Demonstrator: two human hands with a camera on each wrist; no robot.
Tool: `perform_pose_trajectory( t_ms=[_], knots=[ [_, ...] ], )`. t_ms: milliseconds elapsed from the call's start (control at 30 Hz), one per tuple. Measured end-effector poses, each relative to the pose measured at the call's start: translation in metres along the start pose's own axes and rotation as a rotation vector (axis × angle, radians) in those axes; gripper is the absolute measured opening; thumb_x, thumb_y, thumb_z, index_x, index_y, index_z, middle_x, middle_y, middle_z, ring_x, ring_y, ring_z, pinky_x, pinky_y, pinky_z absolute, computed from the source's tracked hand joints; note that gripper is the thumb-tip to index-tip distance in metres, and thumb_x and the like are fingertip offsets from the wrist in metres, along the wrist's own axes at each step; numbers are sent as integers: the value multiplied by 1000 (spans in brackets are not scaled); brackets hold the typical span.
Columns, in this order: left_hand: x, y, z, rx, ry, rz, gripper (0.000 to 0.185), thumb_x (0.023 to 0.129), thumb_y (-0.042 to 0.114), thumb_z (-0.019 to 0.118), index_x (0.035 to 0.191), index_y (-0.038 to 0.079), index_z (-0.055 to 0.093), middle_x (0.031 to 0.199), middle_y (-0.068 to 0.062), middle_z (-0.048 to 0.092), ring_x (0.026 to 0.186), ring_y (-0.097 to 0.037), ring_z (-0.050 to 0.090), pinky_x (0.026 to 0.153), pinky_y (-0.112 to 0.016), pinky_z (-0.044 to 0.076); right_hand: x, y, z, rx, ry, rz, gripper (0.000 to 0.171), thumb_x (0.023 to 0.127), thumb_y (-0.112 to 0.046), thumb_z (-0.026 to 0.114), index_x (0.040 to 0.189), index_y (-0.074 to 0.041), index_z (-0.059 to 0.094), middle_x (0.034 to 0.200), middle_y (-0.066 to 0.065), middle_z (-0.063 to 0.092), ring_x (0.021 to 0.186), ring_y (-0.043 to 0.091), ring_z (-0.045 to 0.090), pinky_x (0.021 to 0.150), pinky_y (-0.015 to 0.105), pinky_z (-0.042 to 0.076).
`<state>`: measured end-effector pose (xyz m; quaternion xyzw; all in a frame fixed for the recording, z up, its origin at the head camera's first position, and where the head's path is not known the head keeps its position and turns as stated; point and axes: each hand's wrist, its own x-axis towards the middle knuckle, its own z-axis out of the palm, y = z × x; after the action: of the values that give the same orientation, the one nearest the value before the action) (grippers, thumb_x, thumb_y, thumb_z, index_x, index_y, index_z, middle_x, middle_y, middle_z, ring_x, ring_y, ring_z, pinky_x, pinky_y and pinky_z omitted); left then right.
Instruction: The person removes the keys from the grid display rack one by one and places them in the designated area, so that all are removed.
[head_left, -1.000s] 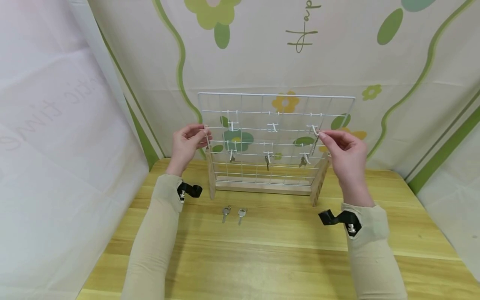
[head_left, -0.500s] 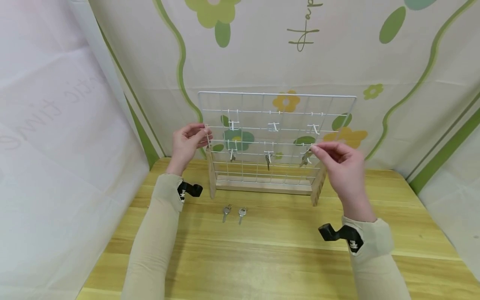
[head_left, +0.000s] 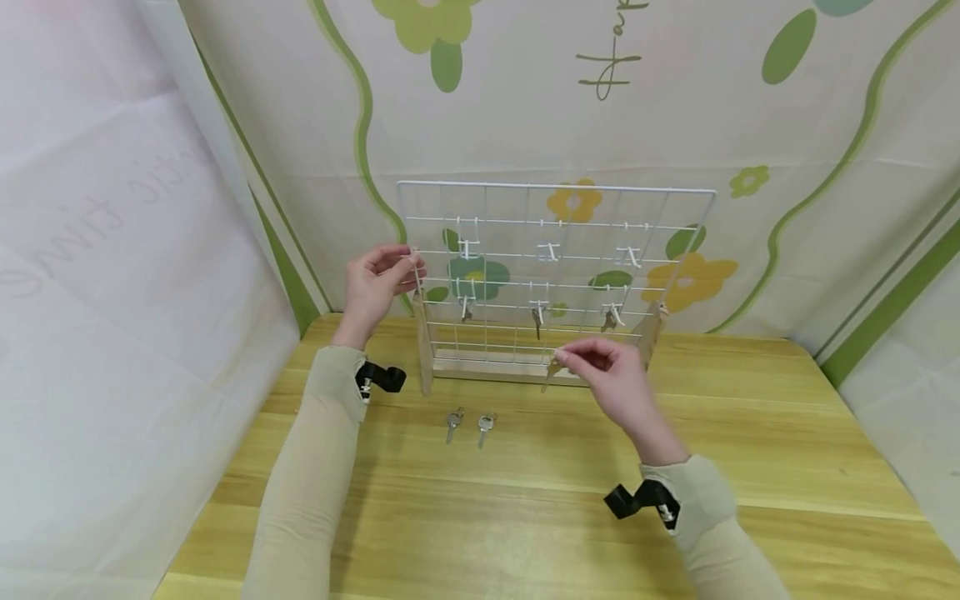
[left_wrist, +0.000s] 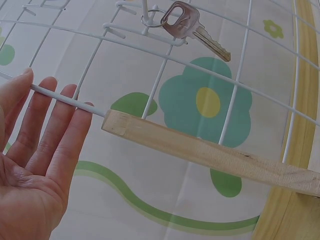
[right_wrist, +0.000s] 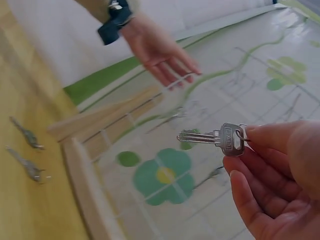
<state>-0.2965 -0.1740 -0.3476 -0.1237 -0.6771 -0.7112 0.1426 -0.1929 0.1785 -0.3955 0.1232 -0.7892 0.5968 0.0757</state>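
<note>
Keys lie and hang about a white wire grid rack (head_left: 555, 250) that stands upright in a wooden base (head_left: 517, 371) near the far edge of the tabletop (head_left: 525, 517). The person's right hand (head_left: 611, 383) hovers in front of the rack's lower middle, just above the base, and pinches one silver key (right_wrist: 220, 140) by its ring end between thumb and fingertips; the blade points away from the palm, roughly level in the right wrist view. The left hand (head_left: 375, 283) is at the rack's left edge, at about mid height. In the left wrist view its fingers (left_wrist: 45, 125) are straight and spread, lying against a wire of the grid just beside the tip of the wooden upright (left_wrist: 200, 152), with nothing held. Three keys hang on the lower row of white hooks: one at the left (head_left: 465, 312), one in the middle (head_left: 537, 318), one at the right (head_left: 609, 320). The upper row of hooks (head_left: 547, 252) carries none. Two loose keys (head_left: 468, 427) lie side by side on the tabletop, in front of the base towards its left end, apart from both hands.
</note>
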Motion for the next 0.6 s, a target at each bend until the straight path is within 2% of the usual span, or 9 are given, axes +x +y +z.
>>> perform_pose_trajectory(
  t_ms=[133,367,433,600],
  knots=[
    [0,1,0,1,-1,-1,18,97,13,74,111,2,72,102,-13,75,89,-23,75,80,-34,62,-3,20,15,5,-60,52,18,94,-21,78,101,-5,77,100,7,74,88,25,70,72,27,59],
    [0,2,1,-8,1,-4,19,96,13,74,112,2,72,103,-14,74,89,-23,75,81,-36,62,-8,58,46,-17,-166,149,10,94,-14,77,100,-5,77,95,5,75,88,31,70,80,49,61],
    [0,2,1,-3,-1,1,20,97,13,74,113,2,72,104,-14,74,90,-23,75,81,-36,62,-9,70,55,-30,-196,176,10,94,-12,76,100,-5,77,94,4,75,86,28,71,80,45,61],
    [0,3,1,-1,-2,-6,22,96,13,74,114,0,71,104,-14,74,89,-23,75,81,-36,62,-12,94,71,-95,-238,221,6,93,-13,77,98,-10,77,87,1,73,77,22,68,64,33,61]
  ],
)
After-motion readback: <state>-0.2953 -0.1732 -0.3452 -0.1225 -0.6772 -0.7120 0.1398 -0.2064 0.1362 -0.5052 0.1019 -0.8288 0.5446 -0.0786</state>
